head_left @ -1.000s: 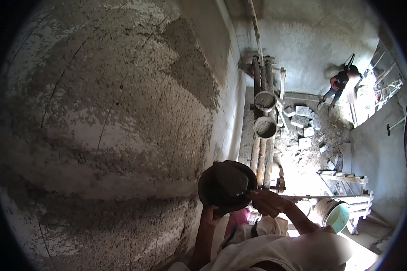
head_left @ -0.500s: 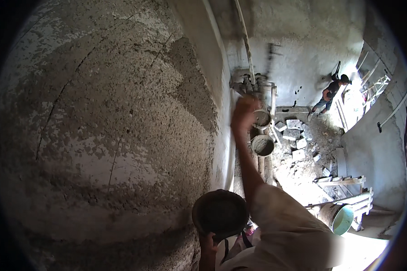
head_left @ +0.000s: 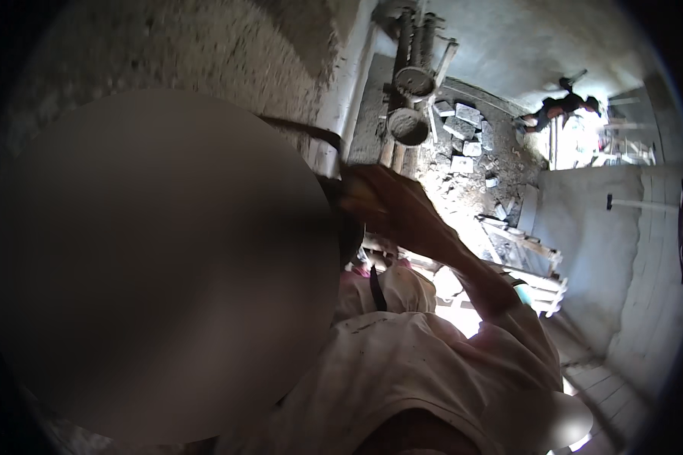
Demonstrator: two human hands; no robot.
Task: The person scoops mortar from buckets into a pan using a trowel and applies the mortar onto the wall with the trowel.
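My right hand (head_left: 379, 201) is raised in front of my light shirt, its fingers closed around something I cannot make out. A thin dark strip (head_left: 307, 130) reaches from beside that hand toward the wall; its kind is unclear. A large blurred area covers the left of the head view and hides my left hand and whatever it holds. Beyond my right hand, two round buckets stand one behind the other: a nearer one (head_left: 407, 127) with grey mortar in it and a farther one (head_left: 415, 82).
A rough, partly plastered wall (head_left: 228, 57) rises at the left. Pale broken blocks (head_left: 463, 129) lie on the rubble floor. A wooden trestle (head_left: 524, 246) stands to the right. Another person (head_left: 561, 114) is at the far right by a bright opening.
My right hand has come back from near the buckets toward my body. The view has swung; the round dark pan that my left hand held is now hidden, along with that hand.
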